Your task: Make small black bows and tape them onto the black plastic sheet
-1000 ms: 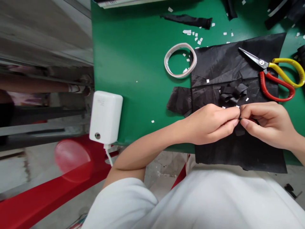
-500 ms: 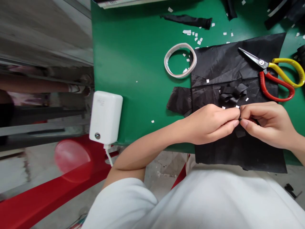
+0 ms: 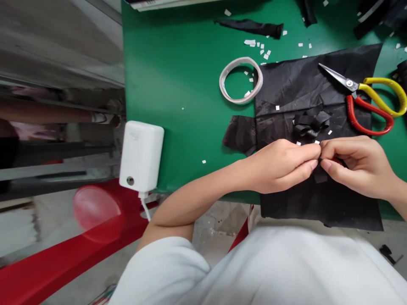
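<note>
My left hand (image 3: 288, 163) and my right hand (image 3: 358, 163) meet fingertip to fingertip over a creased black sheet (image 3: 292, 199). Each pinches thumb against forefinger on a small black strip (image 3: 320, 157), mostly hidden by the fingers. Just beyond the fingertips lies a looped black bow (image 3: 311, 123) with small white squares around it. Scissors (image 3: 351, 84) with one yellow and one red handle rest on the sheet, blades apart. To the left, a roll of white tape (image 3: 223, 80) lies flat, partly against the sheet's edge.
A white power bank (image 3: 141, 154) with a cable sits at the table's left corner. Black scraps (image 3: 251, 27) and white bits lie on the green table (image 3: 178, 76). A red chair (image 3: 104, 237) stands at the lower left; another person's leg (image 3: 47, 110) shows beyond.
Almost nothing differs. The fingertips have shifted very slightly around the small black strip, and both hands stay in the same place.
</note>
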`<state>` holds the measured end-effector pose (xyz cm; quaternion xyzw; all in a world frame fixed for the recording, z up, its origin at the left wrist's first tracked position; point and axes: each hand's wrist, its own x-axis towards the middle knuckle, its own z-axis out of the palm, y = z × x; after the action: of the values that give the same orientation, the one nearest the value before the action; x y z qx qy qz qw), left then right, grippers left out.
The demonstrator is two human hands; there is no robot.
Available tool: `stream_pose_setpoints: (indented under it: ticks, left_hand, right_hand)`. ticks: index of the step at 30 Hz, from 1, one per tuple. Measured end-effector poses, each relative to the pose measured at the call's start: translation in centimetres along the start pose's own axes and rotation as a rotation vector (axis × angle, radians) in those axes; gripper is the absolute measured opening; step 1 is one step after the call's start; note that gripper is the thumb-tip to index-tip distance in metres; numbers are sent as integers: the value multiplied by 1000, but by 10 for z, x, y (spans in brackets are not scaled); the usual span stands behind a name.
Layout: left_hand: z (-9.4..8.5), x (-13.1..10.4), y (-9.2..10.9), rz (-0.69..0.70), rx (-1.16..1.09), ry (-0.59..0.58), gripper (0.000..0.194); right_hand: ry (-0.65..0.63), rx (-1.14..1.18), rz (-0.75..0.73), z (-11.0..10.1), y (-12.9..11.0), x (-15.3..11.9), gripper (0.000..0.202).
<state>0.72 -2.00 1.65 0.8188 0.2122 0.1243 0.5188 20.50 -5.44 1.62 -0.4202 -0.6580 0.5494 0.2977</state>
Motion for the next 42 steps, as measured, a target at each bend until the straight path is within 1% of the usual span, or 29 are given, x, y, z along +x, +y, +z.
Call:
stream_pose_setpoints:
  ticks: [15, 27, 34, 42]
  left_hand:
    - [0, -1, 0, -15, 11, -13, 20]
    - [-1, -1, 0, -22, -16, -9, 21]
    - [4, -1, 0, -19, -50, 66, 22]
    - [2, -1, 3, -61, -56, 57, 21]
  right_hand:
    - [-15, -9, 32, -1, 0, 0, 19]
    - [-17, -13, 1, -1, 0, 0, 20]
    - [-1, -24, -39, -2, 0, 1, 20]
    - [14, -34, -37, -1, -2, 2, 19]
